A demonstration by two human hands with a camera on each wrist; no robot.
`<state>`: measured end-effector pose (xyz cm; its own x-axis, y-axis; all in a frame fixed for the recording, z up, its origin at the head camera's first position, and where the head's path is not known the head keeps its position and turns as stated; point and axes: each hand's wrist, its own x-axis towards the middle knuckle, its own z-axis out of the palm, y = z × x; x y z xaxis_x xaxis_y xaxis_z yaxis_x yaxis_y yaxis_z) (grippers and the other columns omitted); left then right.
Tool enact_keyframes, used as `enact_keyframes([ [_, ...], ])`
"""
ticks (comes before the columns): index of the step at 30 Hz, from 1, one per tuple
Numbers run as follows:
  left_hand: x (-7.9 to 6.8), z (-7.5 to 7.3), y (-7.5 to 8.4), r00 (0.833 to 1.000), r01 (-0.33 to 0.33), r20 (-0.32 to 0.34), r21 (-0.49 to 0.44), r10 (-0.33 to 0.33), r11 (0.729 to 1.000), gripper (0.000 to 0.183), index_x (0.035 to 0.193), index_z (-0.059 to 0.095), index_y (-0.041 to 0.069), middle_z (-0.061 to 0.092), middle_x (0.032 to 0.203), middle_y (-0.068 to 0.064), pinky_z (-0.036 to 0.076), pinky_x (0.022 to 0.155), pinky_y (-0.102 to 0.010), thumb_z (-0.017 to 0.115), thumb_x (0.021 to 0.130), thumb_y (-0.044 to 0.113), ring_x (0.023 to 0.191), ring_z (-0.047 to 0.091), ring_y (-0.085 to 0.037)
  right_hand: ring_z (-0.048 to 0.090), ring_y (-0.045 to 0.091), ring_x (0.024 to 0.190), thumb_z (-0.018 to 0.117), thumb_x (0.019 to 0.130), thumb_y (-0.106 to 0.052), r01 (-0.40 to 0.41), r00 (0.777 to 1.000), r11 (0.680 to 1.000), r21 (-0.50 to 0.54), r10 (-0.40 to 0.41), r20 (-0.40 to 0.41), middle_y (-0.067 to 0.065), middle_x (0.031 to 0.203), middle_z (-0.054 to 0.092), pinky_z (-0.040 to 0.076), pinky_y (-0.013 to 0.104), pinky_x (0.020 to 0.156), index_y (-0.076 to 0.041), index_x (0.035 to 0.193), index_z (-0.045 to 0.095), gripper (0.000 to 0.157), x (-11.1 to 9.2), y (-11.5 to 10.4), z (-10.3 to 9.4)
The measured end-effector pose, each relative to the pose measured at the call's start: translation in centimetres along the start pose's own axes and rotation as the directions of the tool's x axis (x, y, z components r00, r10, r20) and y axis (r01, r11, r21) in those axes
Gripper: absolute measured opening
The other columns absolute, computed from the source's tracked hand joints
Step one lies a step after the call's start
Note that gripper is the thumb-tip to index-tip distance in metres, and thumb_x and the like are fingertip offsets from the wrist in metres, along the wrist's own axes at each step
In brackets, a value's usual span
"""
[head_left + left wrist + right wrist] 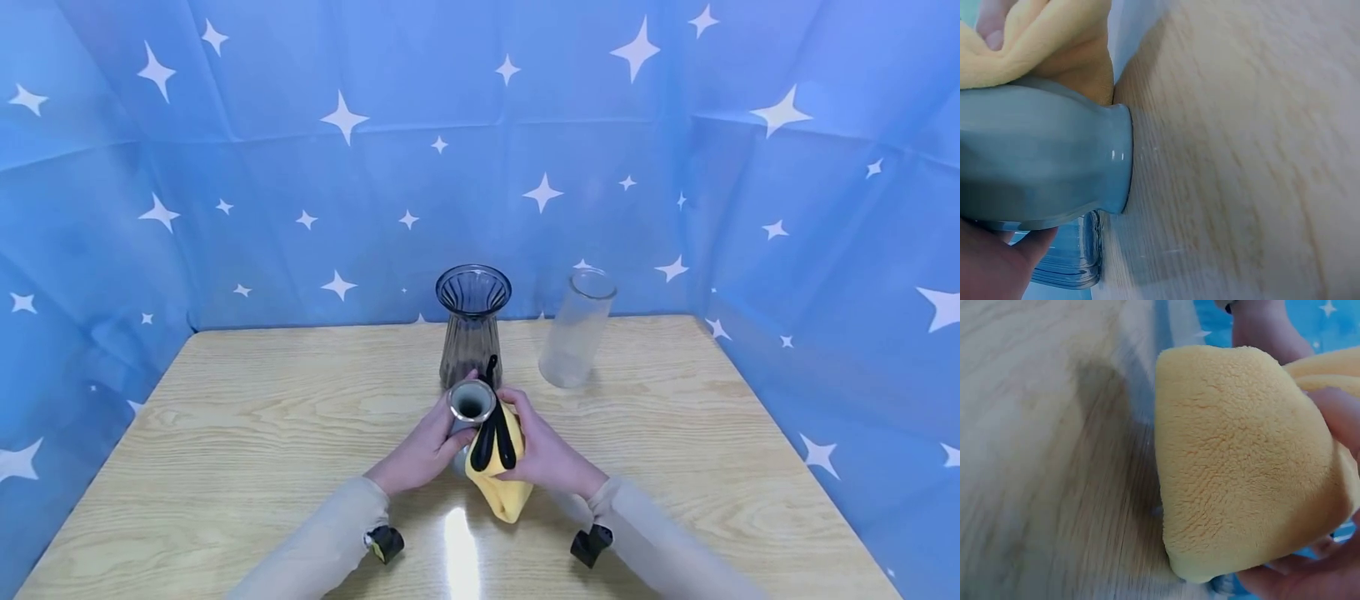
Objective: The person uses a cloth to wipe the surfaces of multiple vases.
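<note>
A small grey-blue vase [471, 406] with black elongated parts down its side is held just above the wooden table [262, 417], its mouth facing up towards me. My left hand [426, 447] grips its body from the left; the left wrist view shows the vase [1041, 175] lying across my palm [991, 269]. My right hand [545, 454] holds a folded yellow cloth [501, 492] against the vase's right side. In the right wrist view the cloth [1241, 462] is pinched by my fingers [1342, 419].
A dark ribbed glass vase [472, 325] stands just behind my hands, and a clear glass cylinder [577, 329] is to its right. A blue star-patterned backdrop [225, 167] closes in the table on three sides.
</note>
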<state>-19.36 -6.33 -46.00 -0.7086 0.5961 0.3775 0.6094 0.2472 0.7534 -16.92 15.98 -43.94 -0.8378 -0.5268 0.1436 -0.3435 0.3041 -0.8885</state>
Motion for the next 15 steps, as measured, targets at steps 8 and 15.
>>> enact_keyframes([
  [8,0.0,-0.2,0.1,1.000,0.022,-0.003,0.001,-0.022,1.000,0.071,0.156,0.012,0.014,0.015,0.160,-0.003,0.022,0.114,-0.046,0.054,0.099,0.019,0.142,0.020,-0.021,0.056,0.016,0.096,0.080,0.076,-0.002,0.094,0.995,0.992,-0.088,-0.096,-0.021,0.009,0.122,0.053,0.048,0.032,0.084,-0.009,0.136,0.036,0.075,0.0,-0.2,-0.7],
  [15,0.0,-0.2,0.1,1.000,-0.001,-0.007,0.024,0.002,1.000,0.071,0.156,0.012,0.011,0.015,0.160,-0.007,0.021,0.113,-0.049,0.054,0.099,0.021,0.143,0.019,-0.026,0.054,0.014,0.089,0.072,0.079,0.010,0.107,0.991,0.992,-0.063,-0.111,-0.069,0.010,0.114,0.057,0.049,0.029,0.075,-0.004,0.127,0.047,0.057,-0.5,-2.1,-1.0],
])
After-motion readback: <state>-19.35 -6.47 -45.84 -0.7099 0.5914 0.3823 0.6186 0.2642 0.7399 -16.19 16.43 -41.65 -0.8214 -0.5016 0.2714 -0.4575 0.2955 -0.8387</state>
